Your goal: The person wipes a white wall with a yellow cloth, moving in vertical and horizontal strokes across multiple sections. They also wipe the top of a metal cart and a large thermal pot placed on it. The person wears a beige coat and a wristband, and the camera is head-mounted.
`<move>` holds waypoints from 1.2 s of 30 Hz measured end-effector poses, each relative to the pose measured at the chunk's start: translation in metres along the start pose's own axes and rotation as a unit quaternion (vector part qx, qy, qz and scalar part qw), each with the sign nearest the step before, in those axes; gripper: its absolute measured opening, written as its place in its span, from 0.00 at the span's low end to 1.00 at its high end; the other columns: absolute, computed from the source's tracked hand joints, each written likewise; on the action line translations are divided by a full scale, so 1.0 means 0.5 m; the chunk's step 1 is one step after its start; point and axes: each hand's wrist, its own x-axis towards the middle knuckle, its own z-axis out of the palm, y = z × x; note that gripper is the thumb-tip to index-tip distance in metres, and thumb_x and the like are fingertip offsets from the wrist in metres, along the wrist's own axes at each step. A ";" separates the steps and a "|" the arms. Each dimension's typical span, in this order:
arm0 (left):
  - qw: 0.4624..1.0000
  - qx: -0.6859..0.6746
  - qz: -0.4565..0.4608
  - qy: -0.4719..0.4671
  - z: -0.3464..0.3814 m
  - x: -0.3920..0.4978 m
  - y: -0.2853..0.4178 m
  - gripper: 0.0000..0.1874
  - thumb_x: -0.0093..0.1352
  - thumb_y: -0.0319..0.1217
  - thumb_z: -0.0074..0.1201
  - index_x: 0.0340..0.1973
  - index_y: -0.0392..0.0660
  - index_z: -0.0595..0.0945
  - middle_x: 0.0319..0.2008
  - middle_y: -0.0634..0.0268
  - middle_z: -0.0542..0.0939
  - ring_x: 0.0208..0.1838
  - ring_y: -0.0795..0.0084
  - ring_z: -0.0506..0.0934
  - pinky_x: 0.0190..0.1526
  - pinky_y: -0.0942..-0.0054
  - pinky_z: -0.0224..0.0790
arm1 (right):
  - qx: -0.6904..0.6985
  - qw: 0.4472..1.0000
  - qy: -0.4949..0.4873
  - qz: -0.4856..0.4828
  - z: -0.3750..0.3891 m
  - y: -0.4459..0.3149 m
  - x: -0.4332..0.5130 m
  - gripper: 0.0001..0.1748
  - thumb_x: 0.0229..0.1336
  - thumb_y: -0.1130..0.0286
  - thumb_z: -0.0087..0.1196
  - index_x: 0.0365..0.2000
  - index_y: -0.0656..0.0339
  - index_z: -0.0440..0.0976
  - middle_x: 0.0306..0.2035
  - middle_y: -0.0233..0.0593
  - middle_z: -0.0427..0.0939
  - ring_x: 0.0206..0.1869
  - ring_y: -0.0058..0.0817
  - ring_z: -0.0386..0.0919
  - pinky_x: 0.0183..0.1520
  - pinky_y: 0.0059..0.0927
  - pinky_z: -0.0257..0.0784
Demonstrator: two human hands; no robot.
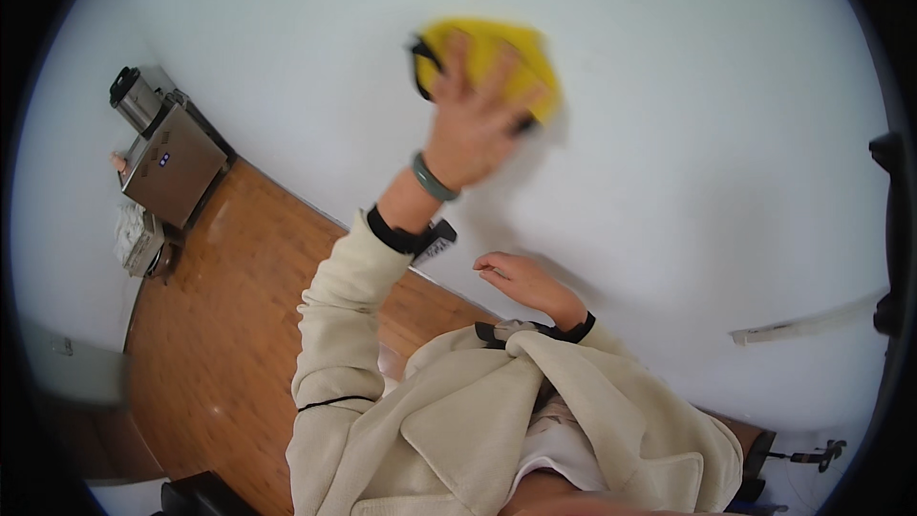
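Note:
My left hand (476,115) is spread over a yellow cloth (526,50) with black edging, pressing it against the white wall (666,122). Motion blurs both the fingers and the cloth. On the left wrist are a green bangle (432,179) and a black strap (390,231) carrying a small dark device with a printed pattern. My right hand (530,287) hovers lower down, close to the wall, holding nothing. Its fingers are loosely bent, with a small gap at the thumb.
A metal cabinet (175,168) stands at the left, with a steel container (136,100) on top. Wood-look flooring (236,315) runs along the wall's foot. A pale strip (802,326) crosses the wall at right. Dark furniture (204,494) sits at lower left.

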 end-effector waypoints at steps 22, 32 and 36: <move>0.982 -0.056 0.090 -0.155 -0.043 0.101 0.111 0.27 0.74 0.56 0.42 0.63 0.62 0.79 0.71 0.50 0.65 0.73 0.29 0.54 0.64 0.41 0.54 | 0.166 0.977 0.118 -0.057 -0.082 -0.146 0.018 0.16 0.66 0.70 0.55 0.52 0.65 0.76 0.48 0.44 0.81 0.52 0.38 0.78 0.57 0.38 0.71; 0.902 -0.413 0.019 -0.127 -0.023 0.102 0.161 0.35 0.77 0.60 0.27 0.68 0.55 0.73 0.75 0.44 0.57 0.77 0.36 0.51 0.68 0.46 0.48 | 0.049 0.883 0.369 -0.287 -0.208 -0.238 -0.151 0.13 0.56 0.78 0.56 0.43 0.64 0.78 0.44 0.45 0.81 0.46 0.44 0.78 0.50 0.38 0.72; 0.825 -0.559 0.037 -0.072 0.022 0.091 0.177 0.37 0.78 0.57 0.28 0.74 0.47 0.60 0.77 0.43 0.52 0.79 0.38 0.48 0.73 0.48 0.38 | -0.166 0.775 0.551 -0.259 -0.200 -0.281 -0.132 0.17 0.51 0.79 0.58 0.44 0.64 0.79 0.47 0.44 0.81 0.48 0.45 0.77 0.51 0.41 0.72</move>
